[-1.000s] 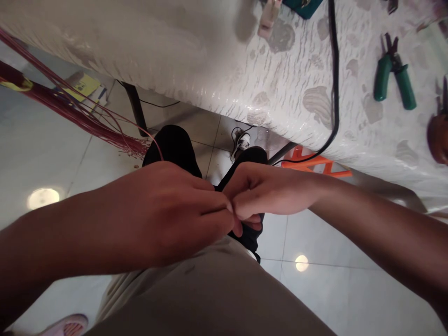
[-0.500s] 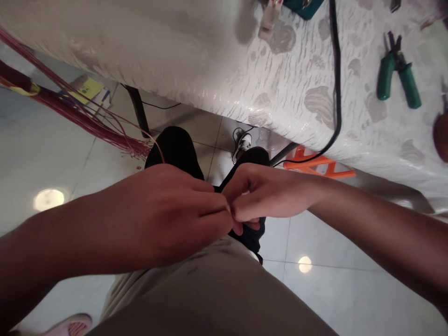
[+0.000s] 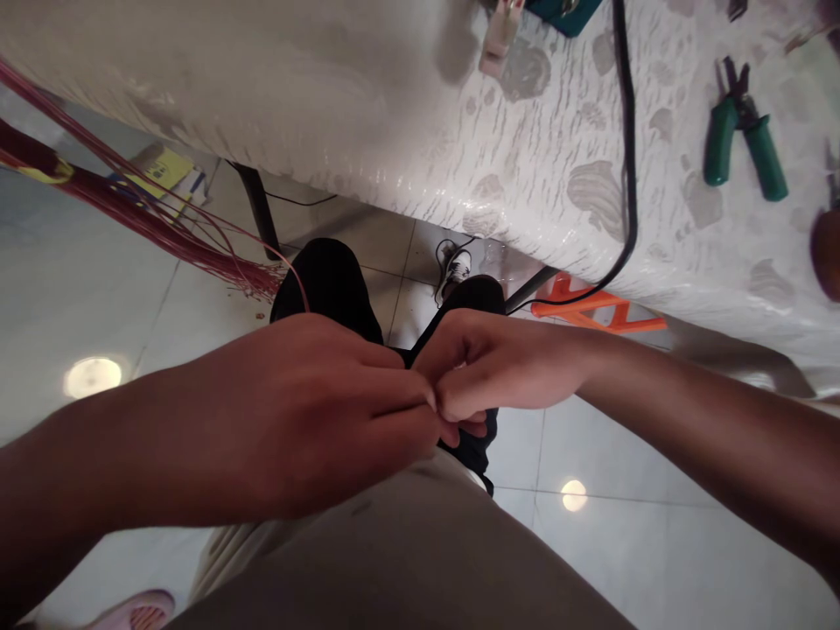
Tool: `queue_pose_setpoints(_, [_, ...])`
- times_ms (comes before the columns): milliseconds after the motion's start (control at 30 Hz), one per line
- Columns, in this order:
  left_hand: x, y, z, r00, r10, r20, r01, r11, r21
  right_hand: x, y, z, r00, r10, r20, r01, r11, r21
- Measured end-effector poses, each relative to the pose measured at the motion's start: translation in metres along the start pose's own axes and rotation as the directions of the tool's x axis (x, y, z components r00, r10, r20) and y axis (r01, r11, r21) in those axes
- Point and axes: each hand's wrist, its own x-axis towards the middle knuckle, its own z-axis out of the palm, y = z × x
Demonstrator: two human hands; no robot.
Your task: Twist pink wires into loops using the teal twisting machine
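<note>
The left hand [image 3: 282, 416] and the right hand [image 3: 508, 363] are touching, fingers of both curled together; what is between them is hidden. One thin red wire [image 3: 301, 284], near the wire bundle [image 3: 157, 229] at left, passes behind the left hand.

The tabletop [image 3: 394, 157] wears a glossy, plastic-looking cover, its shine strongest along the near edge. Towards its right end, the pliers [image 3: 765, 157] combine smooth green plastic grips with dark metal jaws. A smooth black plastic-sheathed cable [image 3: 631, 175] crosses the near edge. The bundled red wires [image 3: 141, 214] have smooth plastic insulation. The orange frame [image 3: 577, 308] looks like smooth plastic. The polished floor tiles [image 3: 591, 551] reflect lights; the black trousers [image 3: 328, 280] are matt cloth.
</note>
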Motion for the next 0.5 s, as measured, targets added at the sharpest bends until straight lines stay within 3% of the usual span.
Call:
queue_pose_setpoints(200, [-0.0001,0.0002,0.0005,1.0,0.003,0.011,-0.003,1.0,0.015,0.0038,0.0033,0.0024,1.0,-0.013,0.018,0.012,0.997,0.081])
queue_pose_setpoints(367, [-0.0028,-0.0002,-0.0008,1.0,-0.004,0.03,0.004,1.0,-0.005,0.0036,0.0052,0.0023,0.998,-0.061,0.005,0.06,0.995,0.074])
queue_pose_setpoints(500, [-0.0045,-0.0002,-0.0018,1.0,-0.014,0.009,0.014,0.999,-0.032,-0.001,0.0023,0.0009,1.0,-0.028,0.01,0.028,0.999,0.024])
